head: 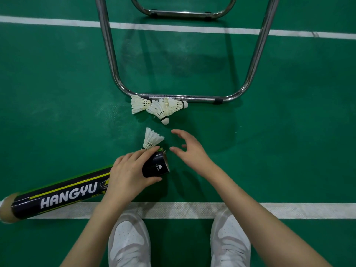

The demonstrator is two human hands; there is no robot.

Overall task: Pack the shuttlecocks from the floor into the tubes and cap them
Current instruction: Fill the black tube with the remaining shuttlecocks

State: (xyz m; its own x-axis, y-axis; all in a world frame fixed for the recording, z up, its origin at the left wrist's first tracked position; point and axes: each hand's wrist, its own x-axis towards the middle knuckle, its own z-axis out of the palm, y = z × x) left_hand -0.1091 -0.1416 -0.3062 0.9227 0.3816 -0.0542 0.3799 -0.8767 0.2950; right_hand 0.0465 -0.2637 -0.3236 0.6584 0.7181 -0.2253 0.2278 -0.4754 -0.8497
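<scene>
Left hand (128,174) fingers curled in a grip, right hand (189,149) fingers spread, empty

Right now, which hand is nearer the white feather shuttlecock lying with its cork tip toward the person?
Right. The right hand reaches just below the shuttlecock; the left hand grips the black tube farther back.

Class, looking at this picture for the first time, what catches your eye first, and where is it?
The black tube lettered HANGYU, gripped by the left hand at lower left. A shuttlecock stands beside its open end, and the right hand hovers open nearby. Three more shuttlecocks lie against the metal frame.
</scene>
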